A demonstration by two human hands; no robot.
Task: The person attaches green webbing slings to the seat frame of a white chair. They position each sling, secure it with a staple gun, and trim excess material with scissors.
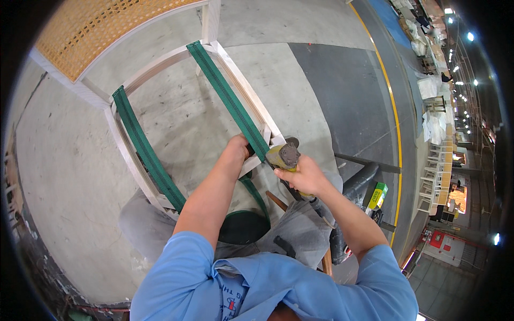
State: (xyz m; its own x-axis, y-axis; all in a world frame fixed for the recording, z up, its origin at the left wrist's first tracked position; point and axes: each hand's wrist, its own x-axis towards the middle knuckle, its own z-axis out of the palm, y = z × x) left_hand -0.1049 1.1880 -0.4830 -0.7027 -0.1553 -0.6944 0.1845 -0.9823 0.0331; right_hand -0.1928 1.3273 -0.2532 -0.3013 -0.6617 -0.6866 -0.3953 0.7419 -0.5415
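Observation:
A pale wooden chair frame [126, 143] stands before me, with a woven cane back [115, 29] at the far left. Two green webbing straps run across its seat opening, a left strap [140, 140] and a right strap [227, 96]. My right hand [309, 176] is wrapped round the handle of a yellow-and-grey air staple gun [276, 157], its head at the near end of the right strap. Beside that same end, my left hand [239, 147] is closed against something dark; its fingertips are hidden. Loose webbing [256, 195] hangs below, by a dark green roll [243, 227] at my lap.
Right of my knee are a black padded bar [360, 183] and a green-and-yellow box [377, 196]. An air hose [323, 211] trails from the gun. A yellow floor line [393, 107] runs farther right, with several pale chair frames [432, 168] beyond it.

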